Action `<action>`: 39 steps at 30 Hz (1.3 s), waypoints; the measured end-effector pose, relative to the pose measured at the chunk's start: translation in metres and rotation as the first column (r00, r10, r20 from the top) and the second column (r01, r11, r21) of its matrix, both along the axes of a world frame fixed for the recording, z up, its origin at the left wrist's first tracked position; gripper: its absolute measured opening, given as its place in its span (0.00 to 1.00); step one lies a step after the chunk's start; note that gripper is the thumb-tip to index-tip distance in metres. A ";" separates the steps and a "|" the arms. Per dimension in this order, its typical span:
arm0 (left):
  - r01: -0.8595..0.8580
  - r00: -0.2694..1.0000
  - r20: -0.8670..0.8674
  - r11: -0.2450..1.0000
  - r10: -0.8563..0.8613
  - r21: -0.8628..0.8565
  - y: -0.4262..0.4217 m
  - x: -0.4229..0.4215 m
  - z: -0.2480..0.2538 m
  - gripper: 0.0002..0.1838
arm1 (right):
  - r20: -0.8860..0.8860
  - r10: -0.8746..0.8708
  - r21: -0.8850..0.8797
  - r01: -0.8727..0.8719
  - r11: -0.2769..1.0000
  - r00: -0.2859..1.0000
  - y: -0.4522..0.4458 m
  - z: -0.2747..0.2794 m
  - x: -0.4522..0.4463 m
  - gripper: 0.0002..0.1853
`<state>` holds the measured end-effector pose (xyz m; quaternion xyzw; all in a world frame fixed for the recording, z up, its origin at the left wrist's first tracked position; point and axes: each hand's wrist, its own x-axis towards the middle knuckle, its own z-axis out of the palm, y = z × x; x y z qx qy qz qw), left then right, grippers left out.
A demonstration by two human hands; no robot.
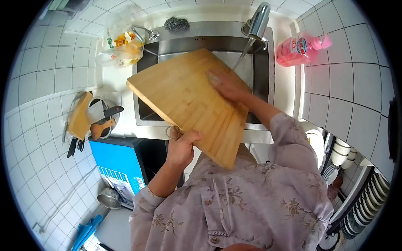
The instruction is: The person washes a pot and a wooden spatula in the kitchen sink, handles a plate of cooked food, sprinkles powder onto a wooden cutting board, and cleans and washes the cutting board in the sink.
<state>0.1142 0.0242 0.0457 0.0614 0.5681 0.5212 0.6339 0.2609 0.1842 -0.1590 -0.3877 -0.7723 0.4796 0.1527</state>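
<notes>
A wooden cutting board [180, 92] is held tilted over the sink [142, 104], its lower corner reaching back toward my body. My left hand [183, 147] is closed on the board's near left edge, thumb on top, close to a metal ring [172, 132] at that edge. Across the upper right of the board lies my right hand [228, 87], slightly blurred, with its fingers stretched flat on the wood. Water runs in a thin stream from the faucet [256, 23], just beyond the right hand.
Pink bottled liquid [293, 49] stands right of the sink. Behind it sit a steel scourer [176, 24] and, at left, a plastic bag of scraps [123, 46]. A knife block [79, 115] hangs by the left wall. Stacked bowls [340, 151] and plates [366, 205] fill racks at right.
</notes>
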 end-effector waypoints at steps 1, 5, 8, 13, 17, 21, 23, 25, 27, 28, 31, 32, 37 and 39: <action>0.007 1.000 -0.002 1.000 -0.007 0.003 0.002 -0.001 0.003 0.19 | -0.123 0.011 0.008 -0.010 1.000 0.992 -0.004 0.015 -0.004 0.27; 0.079 0.997 -0.019 0.996 -0.078 0.040 0.001 -0.002 0.022 0.20 | -0.281 -0.129 -0.369 0.017 0.929 0.951 0.040 -0.009 0.021 0.27; 0.180 0.983 -0.035 0.982 -0.178 0.060 0.005 0.003 0.029 0.20 | -0.024 -0.342 -0.266 0.323 0.908 0.940 0.071 -0.053 0.015 0.27; 0.624 0.680 -0.582 0.769 -0.446 0.139 0.013 0.001 0.021 0.21 | -0.227 -0.137 -0.008 0.139 0.990 0.964 0.061 0.040 -0.033 0.25; 0.297 0.951 -0.097 0.955 -0.293 0.026 0.021 0.003 0.030 0.22 | -0.447 0.004 0.131 0.061 0.990 0.894 0.037 0.071 -0.037 0.23; 0.272 0.954 -0.145 0.960 -0.261 0.061 0.022 0.010 0.041 0.22 | -0.371 -0.306 -0.287 0.205 0.936 0.877 0.069 0.020 -0.025 0.23; 0.277 0.951 -0.164 0.959 -0.263 0.066 0.024 0.011 0.039 0.22 | -0.256 -0.316 -0.123 0.294 0.948 0.914 0.058 0.035 -0.025 0.24; 0.358 0.922 -0.184 0.931 -0.342 0.063 0.033 0.006 0.031 0.22 | -0.389 -0.162 -0.028 0.165 0.986 0.907 0.024 0.091 -0.041 0.24; 0.299 0.940 -0.165 0.954 -0.297 -0.017 0.035 0.006 0.025 0.22 | -0.440 -0.037 0.106 0.092 0.990 0.897 -0.008 0.136 -0.044 0.24; 0.247 0.959 -0.146 0.969 -0.245 -0.001 0.036 0.006 0.025 0.22 | -0.472 0.094 0.253 0.033 0.967 0.877 -0.016 0.146 -0.044 0.24; 0.182 0.975 -0.139 0.983 -0.176 0.029 0.032 0.003 0.027 0.23 | -0.450 -0.027 0.090 0.075 0.993 0.893 -0.008 0.084 -0.030 0.23; 0.158 0.980 -0.127 0.986 -0.151 0.050 0.030 0.001 0.028 0.23 | -0.378 -0.164 -0.121 0.127 0.984 0.911 0.001 0.082 -0.018 0.23; 0.154 0.974 -0.177 0.987 -0.144 0.041 0.024 0.000 0.033 0.24 | -0.145 -0.328 -0.397 0.249 0.883 0.933 0.043 0.016 -0.007 0.24; 0.132 0.977 -0.176 0.990 -0.122 0.045 0.029 -0.003 0.028 0.22 | -0.247 -0.217 -0.118 0.192 0.974 0.945 0.029 0.040 -0.025 0.24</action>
